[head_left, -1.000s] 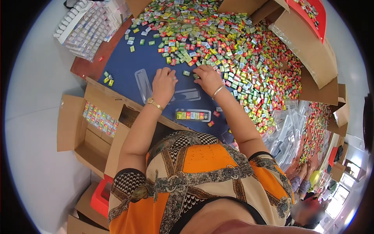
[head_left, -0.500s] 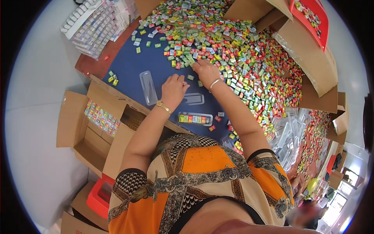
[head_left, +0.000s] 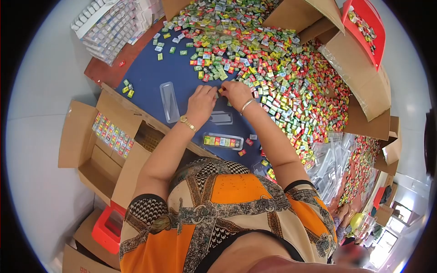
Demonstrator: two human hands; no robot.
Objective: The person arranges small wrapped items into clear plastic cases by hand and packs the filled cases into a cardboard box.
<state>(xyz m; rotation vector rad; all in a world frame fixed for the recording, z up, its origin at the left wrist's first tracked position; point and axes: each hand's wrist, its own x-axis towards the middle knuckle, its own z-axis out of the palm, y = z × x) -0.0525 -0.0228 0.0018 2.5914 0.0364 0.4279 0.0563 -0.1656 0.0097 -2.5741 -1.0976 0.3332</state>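
Gripped between the fingertips of the right hand [head_left: 237,96], just above centre of frame: one small yellow block [head_left: 221,90]. Left hand [head_left: 200,103], just beside: fingers curled in; cannot tell whether gripping. Judged light, fairly stiff, possibly slippery from a glossy surface, unlikely to break; best pinched by opposite sides. Counted: three transparent trays [head_left: 169,102], one left of centre, one below the hands, one at lower centre with a row of about seven blocks [head_left: 222,141]. Beside that row: three loose blocks [head_left: 249,142]. Upper left: cluster of about four [head_left: 130,93]. Heap [head_left: 273,63], upper right: beyond counting.
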